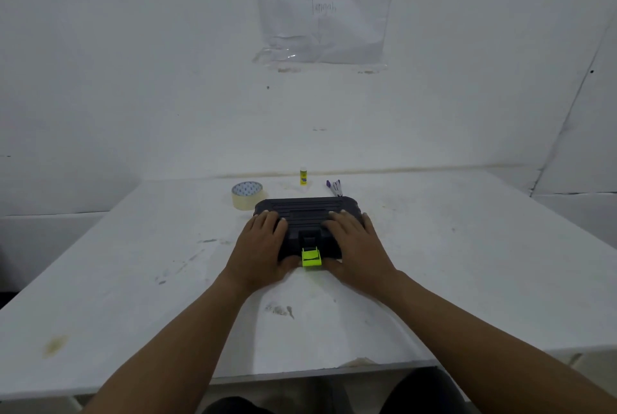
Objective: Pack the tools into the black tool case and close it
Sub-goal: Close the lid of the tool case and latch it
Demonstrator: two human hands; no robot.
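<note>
The black tool case (305, 213) lies flat on the white table (133, 280) with its lid down. Its bright green latch (311, 257) sticks out at the near edge, flipped open toward me. My left hand (262, 248) lies flat on the lid's left half, fingers straight, thumb at the near edge beside the latch. My right hand (359, 245) presses the lid's right half the same way. No tools are visible outside the case.
Behind the case stand a roll of tape (247, 195) at the left, a small yellow glue stick (303, 176) in the middle and a purple-capped marker (335, 187) at the right. A white wall with a plastic-covered paper sheet (324, 9) rises behind the table.
</note>
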